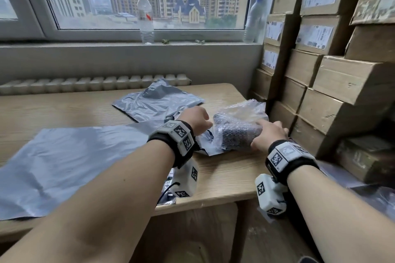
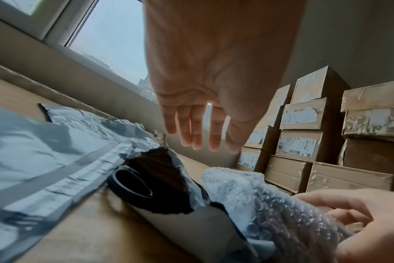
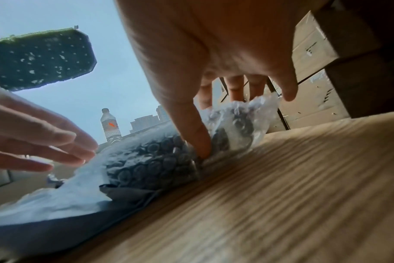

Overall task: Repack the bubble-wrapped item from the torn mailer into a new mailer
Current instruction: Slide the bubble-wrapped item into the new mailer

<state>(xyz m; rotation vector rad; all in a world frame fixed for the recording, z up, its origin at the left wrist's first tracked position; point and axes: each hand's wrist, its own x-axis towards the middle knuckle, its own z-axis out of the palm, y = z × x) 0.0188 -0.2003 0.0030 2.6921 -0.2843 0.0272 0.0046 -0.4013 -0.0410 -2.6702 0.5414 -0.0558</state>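
On the right end of the pale wooden surface (image 1: 224,177), the dark item wrapped in clear bubble wrap (image 1: 237,132) lies almost wholly out of the torn grey plastic mailer (image 1: 206,140), whose ragged mouth gapes black just beside it. The right hand (image 1: 268,135) has its grip closed on the bundle, thumb pressed in at the near side and fingers over the far end. The left hand (image 1: 196,118) hovers above the torn mouth with fingers straight and loose, grasping nothing.

So the pulling-out looks all but done. What seems left is to clear the last of the torn plastic, pick a fresh bag, slide the bundle in and seal it. A crumpled grey mailer (image 1: 158,101) lies farther back, and a large flat grey mailer (image 1: 64,164) is spread at the left; which is meant as the new one I cannot tell.

Stacked brown cardboard boxes (image 1: 333,83) crowd close on the right, leaving that hand little room. A clear water bottle (image 1: 146,17) stands on the windowsill.
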